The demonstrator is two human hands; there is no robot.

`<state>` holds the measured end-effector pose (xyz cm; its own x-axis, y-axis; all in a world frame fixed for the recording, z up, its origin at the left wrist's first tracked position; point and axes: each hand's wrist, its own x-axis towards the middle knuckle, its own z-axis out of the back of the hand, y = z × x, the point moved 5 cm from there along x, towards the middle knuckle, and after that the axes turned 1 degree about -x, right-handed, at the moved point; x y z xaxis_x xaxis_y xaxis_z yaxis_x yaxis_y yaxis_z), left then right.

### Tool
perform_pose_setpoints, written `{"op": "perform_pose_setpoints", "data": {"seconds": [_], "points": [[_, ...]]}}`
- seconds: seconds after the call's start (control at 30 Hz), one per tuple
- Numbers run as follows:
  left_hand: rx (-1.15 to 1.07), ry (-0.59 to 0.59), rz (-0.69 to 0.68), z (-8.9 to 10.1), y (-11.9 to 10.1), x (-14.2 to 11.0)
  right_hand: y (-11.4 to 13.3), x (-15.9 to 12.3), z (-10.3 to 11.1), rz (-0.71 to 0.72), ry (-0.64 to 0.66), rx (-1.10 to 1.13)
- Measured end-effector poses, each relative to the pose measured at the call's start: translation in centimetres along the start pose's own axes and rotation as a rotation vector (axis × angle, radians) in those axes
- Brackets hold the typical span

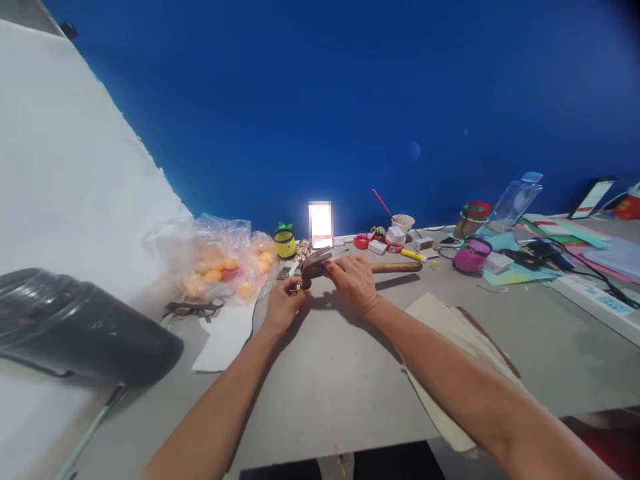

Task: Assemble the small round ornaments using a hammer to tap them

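Observation:
My right hand is closed round a claw hammer close to its head. The wooden handle sticks out to the right, and the dark metal head is over my left fingers. My left hand pinches a small shiny gold-coloured piece, its exact kind too small to make out. The hammer's striking face is right beside that piece; whether they touch I cannot tell. Just behind the hammer head lie several shiny gold-coloured round pieces.
To the left are a large dark bottle, glasses and a plastic bag of orange fruit. A lit screen stands against the blue wall. Beige cloth lies under my right forearm. A power strip is at the right.

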<state>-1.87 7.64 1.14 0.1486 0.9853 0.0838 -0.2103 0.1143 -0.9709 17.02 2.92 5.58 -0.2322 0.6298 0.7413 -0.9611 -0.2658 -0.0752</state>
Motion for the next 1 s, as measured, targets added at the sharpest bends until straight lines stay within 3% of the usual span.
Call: {"op": "perform_pose_setpoints", "data": {"seconds": [0.53, 0.67, 0.8, 1.0], "points": [[-0.026, -0.038, -0.011, 0.1, -0.1, 0.0, -0.1, -0.1, 0.4, 0.014, -0.126, 0.010], [-0.041, -0.024, 0.002, -0.1, 0.1, 0.0, -0.1, 0.0, 0.0, 0.047, -0.073, 0.001], [-0.054, -0.050, -0.047, -0.2, -0.1, -0.2, -2.0, 0.1, -0.4, -0.073, -0.006, -0.064], [-0.024, -0.013, -0.153, -0.6, -1.3, -0.8, -4.2, -0.8, -2.5, -0.185, 0.310, -0.097]]}}
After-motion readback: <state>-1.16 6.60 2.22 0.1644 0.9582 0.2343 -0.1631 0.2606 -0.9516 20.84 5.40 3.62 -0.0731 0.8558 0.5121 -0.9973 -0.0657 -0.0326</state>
